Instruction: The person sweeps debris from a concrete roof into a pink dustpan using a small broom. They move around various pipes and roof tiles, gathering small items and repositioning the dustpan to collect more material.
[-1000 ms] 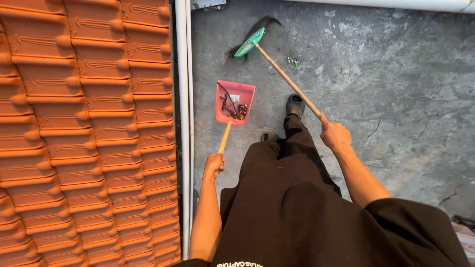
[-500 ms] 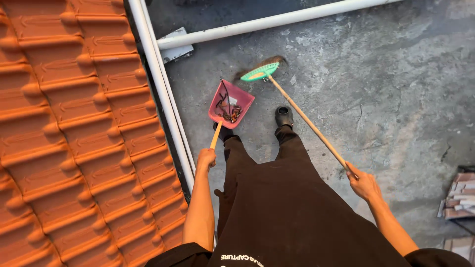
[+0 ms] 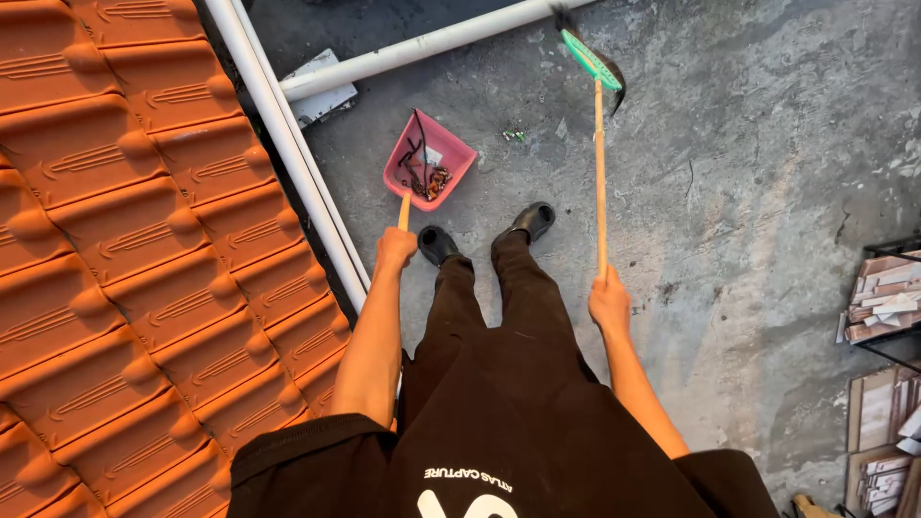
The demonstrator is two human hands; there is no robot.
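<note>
Left hand (image 3: pixel 395 247) grips dustpan (image 3: pixel 429 161), right hand (image 3: pixel 609 302) grips broom (image 3: pixel 600 144); concrete floor (image 3: pixel 748 173).

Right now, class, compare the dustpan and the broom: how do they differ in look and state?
The dustpan is a pink tray holding debris; the broom has a green head with dark bristles and carries nothing. The dustpan's handle is short, in the left hand; the broom's is long, in the right hand. Both have orange-tan handles and reach the concrete floor.
</note>
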